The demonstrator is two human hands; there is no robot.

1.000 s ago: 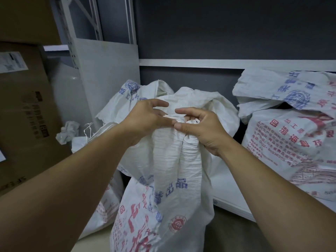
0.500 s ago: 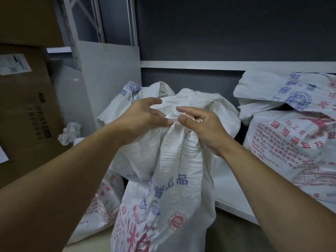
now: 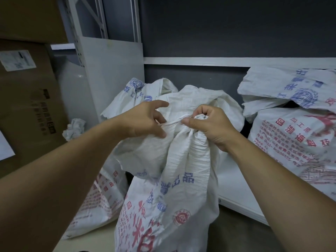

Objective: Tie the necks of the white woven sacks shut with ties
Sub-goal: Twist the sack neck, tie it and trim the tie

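At centre frame the right hand (image 3: 209, 128) clamps the bunched neck (image 3: 195, 142) of the white woven sack (image 3: 172, 179) so it cannot spring open — the left hand (image 3: 143, 120), just beside, seems to pinch a faint thin tie (image 3: 174, 121) taut across it.

**Count of Items in View**

Four white woven sacks are being counted with certainty: the central sack (image 3: 163, 197), the rear-left sack (image 3: 135, 90), the right shelf sack (image 3: 300, 142) and the folded sack (image 3: 291, 84) lying on it. The lower-left printed portion (image 3: 101, 197) is being left uncounted, since a fifth sack cannot be confirmed. Two hands are being recorded: left hand (image 3: 143, 119) and right hand (image 3: 212, 124). One tie (image 3: 174, 121), two cardboard boxes, the upper box (image 3: 27, 15) and the lower box (image 3: 27, 110), and one crumpled wad (image 3: 74, 129) are being noted.
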